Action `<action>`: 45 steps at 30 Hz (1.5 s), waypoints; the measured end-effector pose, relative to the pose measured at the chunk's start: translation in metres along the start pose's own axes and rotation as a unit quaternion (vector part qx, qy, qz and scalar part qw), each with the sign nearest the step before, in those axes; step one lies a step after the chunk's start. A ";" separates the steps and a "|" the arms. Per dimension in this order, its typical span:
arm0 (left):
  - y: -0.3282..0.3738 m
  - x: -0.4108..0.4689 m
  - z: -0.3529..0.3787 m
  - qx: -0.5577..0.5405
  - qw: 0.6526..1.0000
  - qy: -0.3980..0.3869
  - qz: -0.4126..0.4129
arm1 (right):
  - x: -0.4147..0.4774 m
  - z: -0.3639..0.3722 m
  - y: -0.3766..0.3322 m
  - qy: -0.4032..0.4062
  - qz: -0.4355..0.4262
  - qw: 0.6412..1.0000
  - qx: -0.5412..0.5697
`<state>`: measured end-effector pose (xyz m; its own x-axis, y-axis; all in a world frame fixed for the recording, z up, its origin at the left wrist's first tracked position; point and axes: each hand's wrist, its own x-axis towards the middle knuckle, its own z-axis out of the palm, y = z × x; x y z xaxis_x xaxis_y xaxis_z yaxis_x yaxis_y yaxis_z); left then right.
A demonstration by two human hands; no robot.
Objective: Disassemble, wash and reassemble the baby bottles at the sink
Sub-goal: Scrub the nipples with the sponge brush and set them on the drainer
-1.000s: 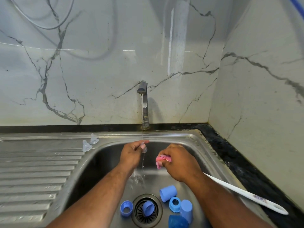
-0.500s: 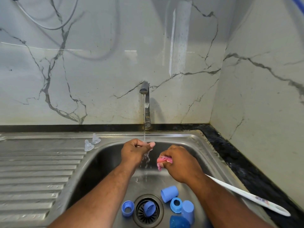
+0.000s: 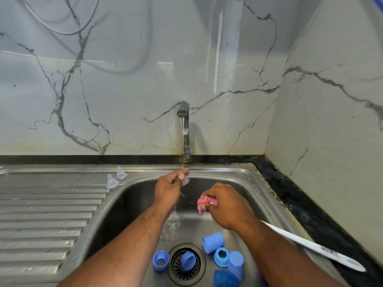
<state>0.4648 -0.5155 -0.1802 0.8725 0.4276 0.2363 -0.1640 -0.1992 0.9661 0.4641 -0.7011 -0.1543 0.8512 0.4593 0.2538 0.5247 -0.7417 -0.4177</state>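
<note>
I see a clear teat pinched between the thumb and curled fingers of the left hand. It is held over the back of the sink, right under the tap, and the thin stream of water lands on the fingertips just above it. Compared with half a second ago, that hand sits a touch higher and nearer the tap. The water now meets it at the fingertips rather than splashing lower down, and the teat shows more plainly below the fingers. The right hand is near it, lower and to the right, and has hardly shifted. Its fingers are curled tight around the pink head of a brush, whose long white handle runs out from under the wrist to the sink's right rim. On the sink floor the blue bottle parts lie where they were. One of the blue rings is just left of the drain, and a blue piece rests on the drain's grid. To the right, two blue caps lie with the other ring between them. A darker blue shape at the bottom edge is cut off, and I cannot tell what it is. Two other teats stand just beside each other on the drainboard, by the sink's back left corner, unmoved.
</note>
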 end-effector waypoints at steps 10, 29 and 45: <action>0.004 0.002 -0.001 -0.053 0.998 0.028 -0.016 | -0.001 0.000 -0.001 -0.002 -0.002 1.000 -0.003; 0.019 -0.004 0.006 -0.054 0.999 -0.009 -0.006 | 0.000 0.004 0.000 -0.012 -0.005 1.000 0.015; 0.028 -0.008 0.003 -0.064 0.997 0.019 -0.034 | 0.000 0.005 0.002 -0.019 0.003 1.000 0.020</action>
<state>0.4547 -0.5268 -0.1548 0.8666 0.4691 0.1704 -0.1641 -0.0547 0.9849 0.4652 -0.6995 -0.1598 0.8529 0.4738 0.2190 0.5190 -0.7247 -0.4534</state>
